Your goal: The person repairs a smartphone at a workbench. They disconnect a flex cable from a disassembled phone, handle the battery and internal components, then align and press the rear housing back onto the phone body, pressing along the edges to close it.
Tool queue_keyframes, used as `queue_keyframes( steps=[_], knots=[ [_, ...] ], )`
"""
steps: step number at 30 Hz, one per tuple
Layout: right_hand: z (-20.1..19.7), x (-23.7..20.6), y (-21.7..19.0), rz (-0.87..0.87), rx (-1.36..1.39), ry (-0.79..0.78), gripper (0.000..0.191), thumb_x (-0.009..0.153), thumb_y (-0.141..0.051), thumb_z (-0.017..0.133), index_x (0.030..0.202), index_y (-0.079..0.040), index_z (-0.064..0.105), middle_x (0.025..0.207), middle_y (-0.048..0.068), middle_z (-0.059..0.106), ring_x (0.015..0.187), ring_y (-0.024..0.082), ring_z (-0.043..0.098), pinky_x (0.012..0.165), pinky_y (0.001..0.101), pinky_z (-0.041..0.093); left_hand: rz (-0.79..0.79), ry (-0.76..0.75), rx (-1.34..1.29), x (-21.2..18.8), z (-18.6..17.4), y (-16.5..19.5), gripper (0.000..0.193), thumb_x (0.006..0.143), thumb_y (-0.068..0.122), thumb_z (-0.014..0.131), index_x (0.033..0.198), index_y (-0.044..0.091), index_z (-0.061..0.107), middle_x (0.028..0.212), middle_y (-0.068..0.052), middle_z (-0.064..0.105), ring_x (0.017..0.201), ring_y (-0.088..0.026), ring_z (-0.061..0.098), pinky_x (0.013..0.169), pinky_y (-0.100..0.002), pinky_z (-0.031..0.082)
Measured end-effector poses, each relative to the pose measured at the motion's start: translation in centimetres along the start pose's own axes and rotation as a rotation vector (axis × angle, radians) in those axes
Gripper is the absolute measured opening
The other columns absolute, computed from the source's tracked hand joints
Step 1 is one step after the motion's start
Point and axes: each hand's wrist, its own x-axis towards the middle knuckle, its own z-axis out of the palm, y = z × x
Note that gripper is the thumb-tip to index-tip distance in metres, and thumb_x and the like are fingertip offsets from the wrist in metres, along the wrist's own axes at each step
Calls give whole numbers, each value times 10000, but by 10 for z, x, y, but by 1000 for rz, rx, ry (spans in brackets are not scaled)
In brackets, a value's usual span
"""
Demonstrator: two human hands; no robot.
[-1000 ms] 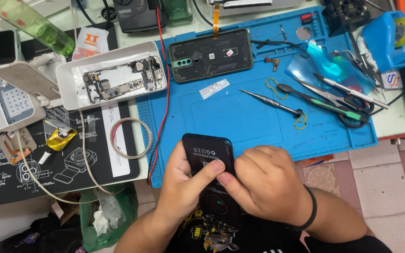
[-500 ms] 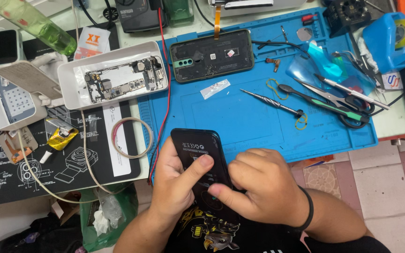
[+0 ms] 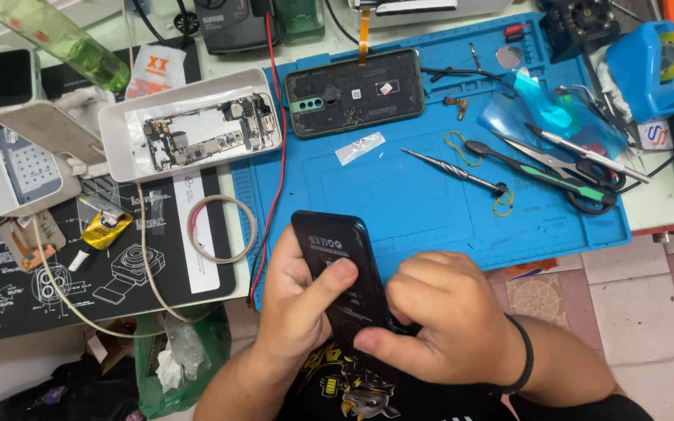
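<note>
Both hands hold a black phone [image 3: 342, 273] near the blue mat [image 3: 431, 195]: left hand [image 3: 298, 304] grips its side, right hand [image 3: 442, 320] its near end.

The lower part of the black phone [image 3: 341, 273] is covered by the right hand [image 3: 442, 323] and the left hand [image 3: 298, 300], so its bottom edge cannot be seen. Both forearms are cut by the lower edge. The green bottle [image 3: 56, 35] (top left) is cut by the upper edge. The parts in the white tray [image 3: 189, 132] are too small to tell.
</note>
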Motion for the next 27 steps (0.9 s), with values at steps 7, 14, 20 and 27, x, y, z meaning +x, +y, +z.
queue_keyframes(
  steps=[7,14,20,27],
  knots=[
    [6,-1,-3,59,59,9,448,793,-247,864,637,-105,469,592,27,450,518,225,488,486,370,351,64,51,-59,4,5,2,426,968,65,662,1352,3,487,1216,-112,656,1105,-179,648,980,-349,534],
    [11,-2,3,85,80,15,440,822,-157,830,630,-95,438,585,36,436,512,234,475,483,384,336,49,24,37,4,5,-1,573,873,-33,771,1353,5,461,1173,-106,638,1056,-175,656,916,-329,554],
    [12,-7,8,43,73,-4,413,840,-120,793,656,-94,424,616,46,436,534,251,474,503,398,337,27,26,33,4,3,-7,538,885,-19,780,1318,13,462,1120,-85,626,989,-142,640,860,-296,539],
    [14,-6,8,72,149,25,454,801,-147,837,628,-100,420,595,31,437,515,218,469,481,362,336,2,-10,60,5,-1,-6,509,906,-3,763,1327,7,478,1108,-77,630,983,-130,631,851,-281,528]
  ],
)
